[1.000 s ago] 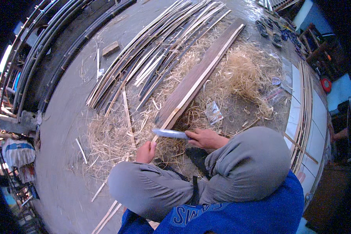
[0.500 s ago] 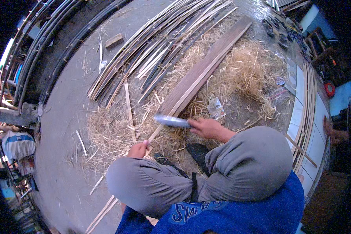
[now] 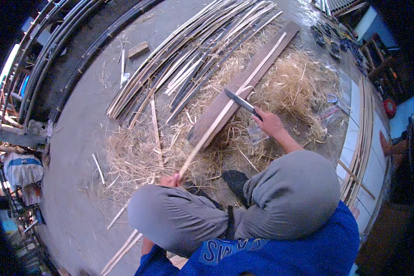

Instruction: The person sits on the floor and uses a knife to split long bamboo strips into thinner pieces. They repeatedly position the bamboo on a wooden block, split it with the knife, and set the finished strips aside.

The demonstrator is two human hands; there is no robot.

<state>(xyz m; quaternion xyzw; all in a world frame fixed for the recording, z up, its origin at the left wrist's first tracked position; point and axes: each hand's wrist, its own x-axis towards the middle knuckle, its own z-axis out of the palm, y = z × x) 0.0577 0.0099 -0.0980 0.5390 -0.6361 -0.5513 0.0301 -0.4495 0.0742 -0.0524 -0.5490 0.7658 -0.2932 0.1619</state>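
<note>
My left hand is closed on the near end of a pale bamboo strip, beside my left knee. The strip runs away from me along a brown wooden plank, which lies aslant on the floor. In my right hand is the dark handle of a long-bladed knife. Its blade lies across the strip, about midway along the plank. A thin curl of shaving stands up from the strip just beyond the blade. The lower part of my left hand is hidden behind my knee.
Heaped shavings surround the plank. A bundle of bamboo strips lies left of it, near a small wood block. More strips rest on white tiles at right, where another person's foot or hand shows. Long dark poles stand far left.
My right hand has moved the knife away from me along the strip, from near my left hand to mid-plank. A curl has risen at the blade. My left hand has shifted slightly.
</note>
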